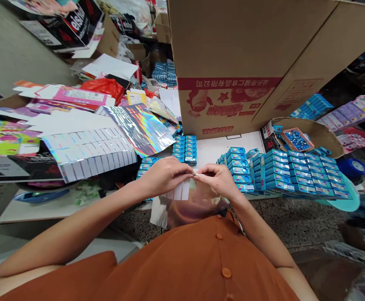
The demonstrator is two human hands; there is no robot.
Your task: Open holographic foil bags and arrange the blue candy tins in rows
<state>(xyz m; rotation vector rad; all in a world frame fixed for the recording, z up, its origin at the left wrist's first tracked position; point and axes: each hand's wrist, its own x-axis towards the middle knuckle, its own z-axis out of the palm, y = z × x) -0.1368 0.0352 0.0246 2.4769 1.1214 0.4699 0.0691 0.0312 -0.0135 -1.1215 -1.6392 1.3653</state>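
Observation:
My left hand (171, 172) and my right hand (219, 179) meet in front of my body, fingertips pinched together. Between them is something small that I cannot make out. Just under the left fingers lies a sheet with white strips (181, 192); whether the fingers touch it I cannot tell. Below the hands a shiny brownish sheet (198, 205) rests over my lap. Stacks of small blue tins (239, 167) stand beside my right hand. More blue tins (185, 148) are stacked beyond my left hand, and some sit partly hidden behind its wrist.
A tall cardboard carton (226, 54) rises at the table's far side. Silvery holographic sheets (141, 127) and a block of white strips (97, 161) lie to the left. On the right, rows of blue tins (306, 173) stand before an open box (323, 133) holding a pink tray (297, 140).

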